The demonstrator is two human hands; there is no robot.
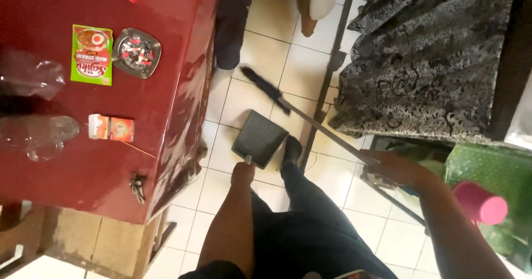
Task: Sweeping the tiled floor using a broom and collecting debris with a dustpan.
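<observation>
My left hand (243, 173) grips the handle of a dark grey dustpan (259, 138) that rests on the tiled floor beside my foot. My right hand (390, 167) is closed around the long grey handle of a broom (266, 88). The broom's black bristle head lies on the tiles just beyond the dustpan's open edge, a short way apart from it.
A dark red table (166, 162) stands at the left with a green sachet (92, 54), a full ashtray (136, 52), clear plastic bottles (39, 135), a small orange box (111, 128) and keys (137, 186). A patterned grey cloth (426, 57) drapes at the right. A pink cup (480, 202) is close by.
</observation>
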